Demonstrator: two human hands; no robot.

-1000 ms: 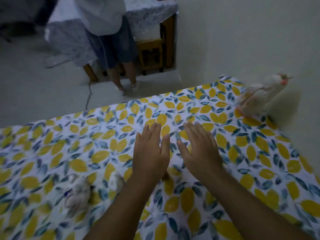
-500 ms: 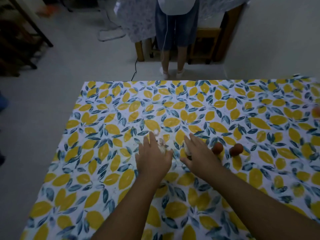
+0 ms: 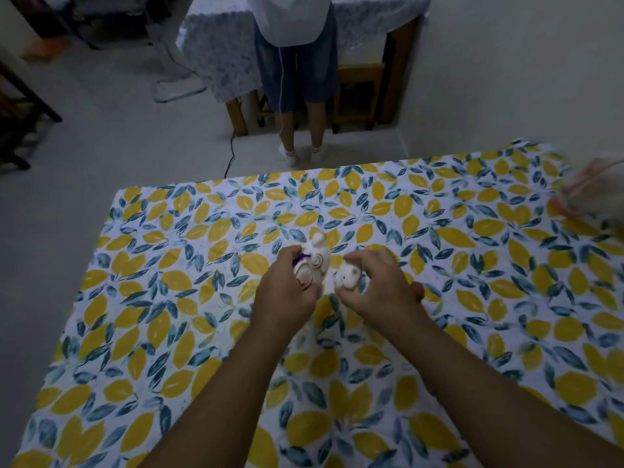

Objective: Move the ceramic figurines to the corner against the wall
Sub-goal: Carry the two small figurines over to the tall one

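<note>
My left hand (image 3: 285,292) is closed around a taller white ceramic figurine (image 3: 315,260) with a purple mark and a swirl pattern, near the middle of the table. My right hand (image 3: 381,285) grips a small round white figurine (image 3: 347,276) just to the right of it. A brown rounded object (image 3: 418,292) peeks out behind my right hand. At the far right corner by the wall stands a blurred white and orange bird figurine (image 3: 591,187).
The table carries a cloth with yellow lemons and blue leaves (image 3: 169,298); its left and far edges drop to a grey floor. A person (image 3: 297,72) stands beyond the far edge beside another covered table (image 3: 219,52). The white wall (image 3: 523,79) runs along the right.
Both hands have gone from lying flat on the cloth to closing around the two white figurines. The view swung left, then back a little to the right.
</note>
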